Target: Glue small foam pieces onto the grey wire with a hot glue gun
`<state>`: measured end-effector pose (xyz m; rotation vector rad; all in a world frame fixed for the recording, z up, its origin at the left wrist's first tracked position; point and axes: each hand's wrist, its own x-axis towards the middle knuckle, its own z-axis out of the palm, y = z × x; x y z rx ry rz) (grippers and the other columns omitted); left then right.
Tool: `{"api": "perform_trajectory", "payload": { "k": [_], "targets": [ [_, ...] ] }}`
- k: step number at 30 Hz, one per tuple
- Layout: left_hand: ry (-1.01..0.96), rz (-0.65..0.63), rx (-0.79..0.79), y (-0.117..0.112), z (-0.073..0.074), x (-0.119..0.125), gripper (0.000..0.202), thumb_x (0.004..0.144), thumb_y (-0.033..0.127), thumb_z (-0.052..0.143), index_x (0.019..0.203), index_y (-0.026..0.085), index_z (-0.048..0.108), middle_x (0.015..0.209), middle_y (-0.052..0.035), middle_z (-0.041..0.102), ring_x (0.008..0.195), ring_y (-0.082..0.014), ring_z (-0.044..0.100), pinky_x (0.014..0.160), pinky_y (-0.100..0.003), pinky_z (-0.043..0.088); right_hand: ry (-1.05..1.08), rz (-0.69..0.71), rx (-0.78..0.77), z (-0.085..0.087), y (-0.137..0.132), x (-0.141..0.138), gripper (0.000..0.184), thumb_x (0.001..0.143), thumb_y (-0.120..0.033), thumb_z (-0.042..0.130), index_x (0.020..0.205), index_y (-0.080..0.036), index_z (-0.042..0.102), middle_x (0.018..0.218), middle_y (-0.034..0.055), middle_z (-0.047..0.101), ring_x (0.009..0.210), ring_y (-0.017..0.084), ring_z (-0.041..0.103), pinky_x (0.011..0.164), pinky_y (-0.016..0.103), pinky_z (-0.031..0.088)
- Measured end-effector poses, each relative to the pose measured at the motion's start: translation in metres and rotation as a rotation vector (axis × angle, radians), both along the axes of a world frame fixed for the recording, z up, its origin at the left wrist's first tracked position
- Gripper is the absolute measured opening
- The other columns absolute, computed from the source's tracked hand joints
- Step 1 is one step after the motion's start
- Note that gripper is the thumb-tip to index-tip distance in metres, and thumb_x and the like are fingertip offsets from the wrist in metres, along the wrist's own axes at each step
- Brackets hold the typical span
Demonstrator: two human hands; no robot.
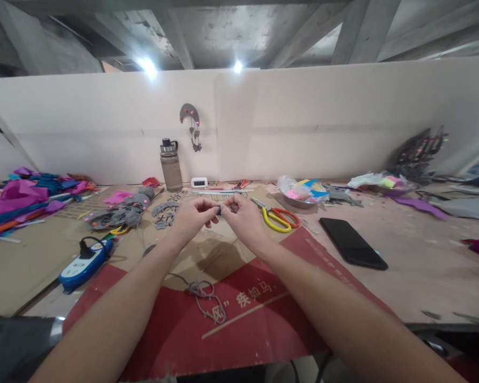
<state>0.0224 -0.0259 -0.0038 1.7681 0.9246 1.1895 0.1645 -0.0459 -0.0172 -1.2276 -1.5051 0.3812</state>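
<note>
My left hand [191, 217] and my right hand [242, 215] meet above the middle of the table, fingertips pinched together on a small dark piece [219, 209] too small to name. Both hands hover over a cardboard sheet [207, 255] that has a red printed part [243, 324]. A tangle of grey cord [203, 296] lies on the red part, nearer to me than the hands. Yellow and red scissors [277, 217] lie just right of my right hand. Grey felt cut-outs [164, 213] lie just left of my left hand.
A black phone [353, 243] lies to the right. A blue-white power strip [83, 264] sits at the left. A water bottle [171, 166] and small white clock [199, 182] stand by the wall. Coloured fabric [16, 199] piles at far left; a metal bowl [301, 194] holds scraps.
</note>
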Motion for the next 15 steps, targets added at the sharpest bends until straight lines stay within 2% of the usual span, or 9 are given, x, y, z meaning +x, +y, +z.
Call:
{"api": "perform_trajectory", "payload": {
  "k": [7, 11, 15],
  "targets": [
    [0.057, 0.032, -0.005, -0.0003, 0.0018, -0.0016, 0.013, 0.069, 0.027, 0.065, 0.068, 0.014, 0.066, 0.054, -0.0036, 0.062, 0.043, -0.0099, 0.051, 0.044, -0.022, 0.04, -0.059, 0.01, 0.021, -0.0029, 0.0, 0.0003, 0.011, 0.072, -0.029, 0.051, 0.068, -0.019, 0.054, 0.057, -0.0036, 0.048, 0.057, 0.011, 0.043, 0.056, 0.024, 0.03],
    [-0.024, -0.101, -0.127, 0.0017, 0.0009, -0.003, 0.016, 0.07, 0.028, 0.065, 0.072, 0.012, 0.066, 0.058, -0.0038, 0.064, 0.048, -0.0104, 0.055, 0.049, -0.023, 0.045, -0.003, 0.054, -0.017, -0.0038, 0.0027, 0.0016, 0.012, 0.071, -0.029, 0.051, 0.066, -0.019, 0.052, 0.056, -0.0046, 0.046, 0.055, 0.01, 0.04, 0.054, 0.023, 0.029],
    [-0.148, -0.241, -0.273, 0.0031, 0.0021, -0.0054, 0.024, 0.072, 0.032, 0.063, 0.08, 0.009, 0.068, 0.069, -0.0088, 0.068, 0.063, -0.0166, 0.064, 0.063, -0.03, 0.053, 0.057, 0.062, -0.004, -0.0056, 0.0068, 0.0047, 0.009, 0.07, -0.026, 0.051, 0.065, -0.019, 0.051, 0.056, -0.005, 0.045, 0.054, 0.009, 0.039, 0.053, 0.022, 0.03]
  ]
}}
